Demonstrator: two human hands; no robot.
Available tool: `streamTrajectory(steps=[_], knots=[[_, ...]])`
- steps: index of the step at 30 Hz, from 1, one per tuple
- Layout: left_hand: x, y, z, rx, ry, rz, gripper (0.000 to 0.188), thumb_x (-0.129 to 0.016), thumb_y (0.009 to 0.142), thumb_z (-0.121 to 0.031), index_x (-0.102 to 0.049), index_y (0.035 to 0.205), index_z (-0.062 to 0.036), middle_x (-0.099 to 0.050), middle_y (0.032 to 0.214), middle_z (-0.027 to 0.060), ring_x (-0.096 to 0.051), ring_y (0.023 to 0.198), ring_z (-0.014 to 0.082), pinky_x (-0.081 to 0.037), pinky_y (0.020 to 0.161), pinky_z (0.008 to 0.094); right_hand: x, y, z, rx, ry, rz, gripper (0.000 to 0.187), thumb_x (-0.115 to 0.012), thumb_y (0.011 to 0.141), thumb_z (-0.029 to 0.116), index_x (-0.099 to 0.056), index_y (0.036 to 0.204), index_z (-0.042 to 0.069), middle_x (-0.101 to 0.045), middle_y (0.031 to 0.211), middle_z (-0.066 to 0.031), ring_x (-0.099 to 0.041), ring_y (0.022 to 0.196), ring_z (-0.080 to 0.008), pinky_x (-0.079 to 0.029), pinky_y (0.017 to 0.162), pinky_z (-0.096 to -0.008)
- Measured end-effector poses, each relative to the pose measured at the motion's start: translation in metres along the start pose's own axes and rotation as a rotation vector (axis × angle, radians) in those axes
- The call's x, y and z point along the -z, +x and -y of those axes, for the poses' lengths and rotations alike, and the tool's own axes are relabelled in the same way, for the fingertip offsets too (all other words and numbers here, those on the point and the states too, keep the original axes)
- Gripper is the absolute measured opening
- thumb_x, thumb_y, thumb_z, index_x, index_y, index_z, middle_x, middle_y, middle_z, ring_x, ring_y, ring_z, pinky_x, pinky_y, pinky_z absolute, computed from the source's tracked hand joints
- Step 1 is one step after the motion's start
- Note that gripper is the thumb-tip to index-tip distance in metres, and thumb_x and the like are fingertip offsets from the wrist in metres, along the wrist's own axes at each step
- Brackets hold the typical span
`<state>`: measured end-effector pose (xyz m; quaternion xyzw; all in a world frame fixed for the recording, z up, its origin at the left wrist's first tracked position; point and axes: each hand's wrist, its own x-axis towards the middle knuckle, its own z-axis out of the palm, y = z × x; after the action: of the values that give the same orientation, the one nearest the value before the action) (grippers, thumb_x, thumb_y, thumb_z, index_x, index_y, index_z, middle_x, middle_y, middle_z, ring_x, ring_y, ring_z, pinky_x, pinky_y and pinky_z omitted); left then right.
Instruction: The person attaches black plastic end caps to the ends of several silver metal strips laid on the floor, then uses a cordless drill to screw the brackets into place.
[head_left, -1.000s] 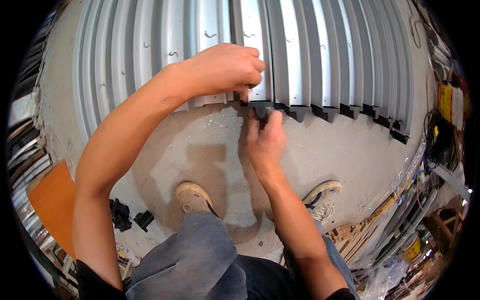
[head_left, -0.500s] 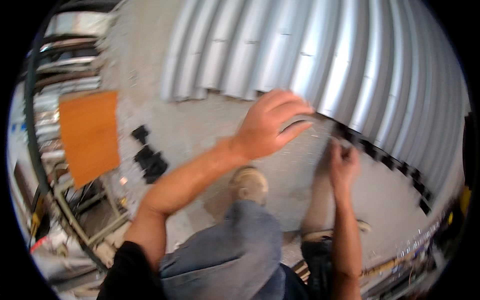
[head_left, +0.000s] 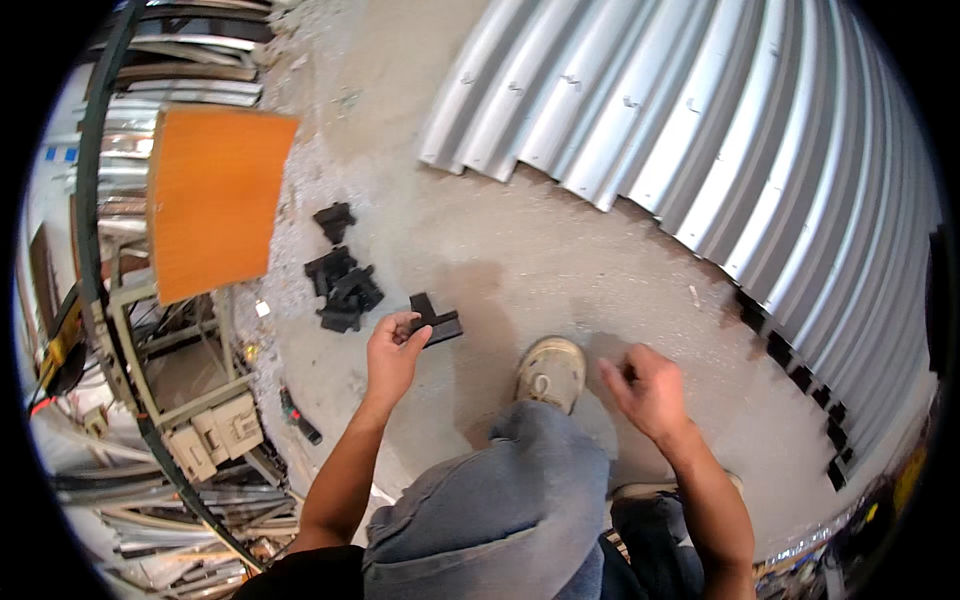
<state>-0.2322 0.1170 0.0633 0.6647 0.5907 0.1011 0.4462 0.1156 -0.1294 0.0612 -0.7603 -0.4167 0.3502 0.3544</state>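
My left hand pinches a black angular end piece between thumb and fingers, left of my shoe. Just beyond it, a small heap of similar black pieces lies on the floor, with another black piece slightly apart from the heap. To the right of my shoe hovers my right hand, its fingers curled in and nothing visible in them. Long silvery metal profiles lie side by side at the upper right. Black pieces sit at the ends of several profiles on the right; the nearer left ends show none.
An orange board leans on a metal frame rack at the left. Lengths of stock are stacked behind it. A dark hand tool lies on the concrete floor. My shoe stands between my hands.
My left hand has moved from near the profile ends toward the black heap and now holds a black end piece. My right hand has come away from the profiles. The view has shifted left.
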Motion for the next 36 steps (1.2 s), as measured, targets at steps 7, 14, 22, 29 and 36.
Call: streamTrajectory(steps=[7, 14, 22, 29, 36], knots=[[-0.117, -0.007, -0.125, 0.018, -0.520, 0.599, 0.029, -0.075, 0.103, -0.004, -0.064, 0.129, -0.0045, -0.066, 0.121, -0.0003, -0.062, 0.112, 0.0097, -0.052, 0.099, 0.0289, -0.007, 0.002, 0.048, -0.253, 0.808, -0.018, 0.048, -0.085, 0.099, 0.029, -0.062, 0.130, 0.000, -0.071, 0.094, -0.0133, -0.070, 0.082, -0.0170, -0.059, 0.071, -0.0345], [-0.213, 0.003, -0.150, -0.107, -0.379, 0.833, 0.029, -0.074, 0.103, -0.004, -0.063, 0.130, -0.0039, -0.067, 0.125, 0.0033, -0.065, 0.117, 0.0130, -0.054, 0.101, 0.0325, 0.015, -0.014, 0.000, -0.327, 0.372, -0.425, 0.047, -0.088, 0.095, 0.018, -0.059, 0.127, 0.000, -0.070, 0.098, -0.0082, -0.064, 0.083, -0.0129, -0.056, 0.073, -0.0322], [-0.246, 0.049, -0.246, -1.188, 0.268, 0.600, 0.032, -0.077, 0.096, -0.005, -0.072, 0.128, -0.0071, -0.068, 0.137, 0.0102, -0.063, 0.134, 0.0279, -0.052, 0.113, 0.0434, 0.029, -0.012, -0.030, -0.475, 0.238, -0.690, 0.050, -0.089, 0.089, 0.017, -0.058, 0.125, 0.000, -0.074, 0.094, -0.0129, -0.072, 0.079, -0.0182, -0.058, 0.071, -0.0340], [-0.309, 0.105, -0.340, -1.786, 0.771, 0.693, 0.027, -0.077, 0.083, -0.002, -0.076, 0.110, -0.0072, -0.069, 0.131, 0.0057, -0.051, 0.147, 0.0291, -0.041, 0.126, 0.0508, 0.028, 0.017, -0.033, -0.541, 0.037, -0.706, 0.048, -0.090, 0.086, 0.019, -0.061, 0.120, 0.002, -0.075, 0.086, -0.0143, -0.074, 0.074, -0.0251, -0.060, 0.072, -0.0378], [-0.327, 0.114, -0.366, -1.946, 0.970, 0.802, 0.010, -0.072, 0.080, -0.005, -0.076, 0.086, -0.0110, -0.073, 0.099, -0.0003, -0.067, 0.118, 0.0224, -0.044, 0.124, 0.0434, 0.021, 0.028, -0.033, -0.483, -0.028, -0.815, 0.049, -0.091, 0.084, 0.019, -0.062, 0.119, 0.002, -0.075, 0.084, -0.0138, -0.074, 0.070, -0.0274, -0.060, 0.067, -0.0395]])
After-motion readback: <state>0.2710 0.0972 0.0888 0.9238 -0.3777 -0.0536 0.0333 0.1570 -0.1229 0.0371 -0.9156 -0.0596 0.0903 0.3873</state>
